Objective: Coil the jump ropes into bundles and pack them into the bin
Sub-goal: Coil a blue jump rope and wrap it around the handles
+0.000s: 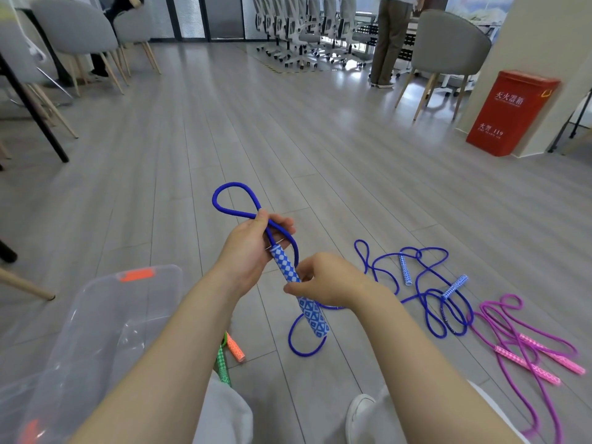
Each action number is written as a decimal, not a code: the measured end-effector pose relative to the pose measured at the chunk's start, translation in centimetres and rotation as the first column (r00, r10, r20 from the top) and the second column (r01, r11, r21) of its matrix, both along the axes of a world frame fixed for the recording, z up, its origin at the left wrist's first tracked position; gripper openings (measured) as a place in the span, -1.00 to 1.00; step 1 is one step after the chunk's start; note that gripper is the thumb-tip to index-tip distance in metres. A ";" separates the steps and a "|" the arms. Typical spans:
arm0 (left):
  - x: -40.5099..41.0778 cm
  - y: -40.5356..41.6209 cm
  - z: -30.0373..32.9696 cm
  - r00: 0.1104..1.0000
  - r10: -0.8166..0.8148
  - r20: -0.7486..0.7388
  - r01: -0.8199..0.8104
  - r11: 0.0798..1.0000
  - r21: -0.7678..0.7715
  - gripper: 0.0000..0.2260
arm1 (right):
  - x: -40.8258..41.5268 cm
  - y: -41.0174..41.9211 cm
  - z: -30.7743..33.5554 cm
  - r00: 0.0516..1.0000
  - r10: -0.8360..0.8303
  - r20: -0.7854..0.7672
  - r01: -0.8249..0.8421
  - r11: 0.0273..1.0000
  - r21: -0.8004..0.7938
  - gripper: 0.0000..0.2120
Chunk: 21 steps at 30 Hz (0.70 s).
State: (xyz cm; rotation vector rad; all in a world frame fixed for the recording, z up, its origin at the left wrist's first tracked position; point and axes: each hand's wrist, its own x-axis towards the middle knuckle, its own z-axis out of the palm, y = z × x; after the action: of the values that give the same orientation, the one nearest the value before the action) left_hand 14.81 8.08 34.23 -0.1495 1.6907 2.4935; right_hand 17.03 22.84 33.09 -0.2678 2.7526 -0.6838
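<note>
Head view: both forearms fill the bottom of frame, white trousers and a white shoe (360,411) below them. My left hand (248,251) grips the top of a blue-and-white checkered jump-rope handle (290,267), thumb and fingers also pinching the dark blue rope (224,190) where it crosses into a loop above the hand. My right hand (326,280) is just below, fingers curled and pinching the same handle and the rope strand beside it. A second blue patterned handle (314,318) sticks out under the right hand, rope looping down to the grey plank floor (224,123).

Clear plastic bin with orange latches (105,315) sits at lower left, beside my left forearm; can't tell what's inside. Orange patterned handle (235,349) and green patterned handle (222,366) lie on the floor between bin and my legs, mostly hidden by the arm.

Right of my hands: a second dark blue jump rope (429,296), uncoiled, tangled on the floor with two light blue handles. Further right, a purple jump rope with pink handles (525,347), also loose.

Background: red metal fire-extinguisher box (509,113) against a pillar, grey upholstered chairs (77,27), row of white office chairs (301,27), a person standing (389,40) at far right.
</note>
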 end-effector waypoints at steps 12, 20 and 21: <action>-0.7 -0.6 0.3 0.990 -0.119 -0.082 0.137 0.954 0.267 -0.75 | -0.2 1.1 1.1 0.989 -0.048 0.141 0.103 0.905 -0.412 -0.75; -3.4 -4.5 -0.8 0.865 0.495 0.082 -0.495 0.816 0.300 -0.72 | -0.4 5.3 1.9 0.976 -0.191 0.107 0.218 0.888 -0.405 -0.75; -3.5 -5.1 -1.0 0.824 0.558 0.094 -0.561 0.783 0.268 -0.72 | -0.4 6.2 1.9 0.968 -0.231 0.096 0.250 0.888 -0.385 -0.75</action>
State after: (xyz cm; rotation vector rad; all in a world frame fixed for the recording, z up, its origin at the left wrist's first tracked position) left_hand 11.29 3.02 33.25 -0.7368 1.4017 3.1149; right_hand 16.64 29.06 34.99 0.0125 2.6023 -1.2982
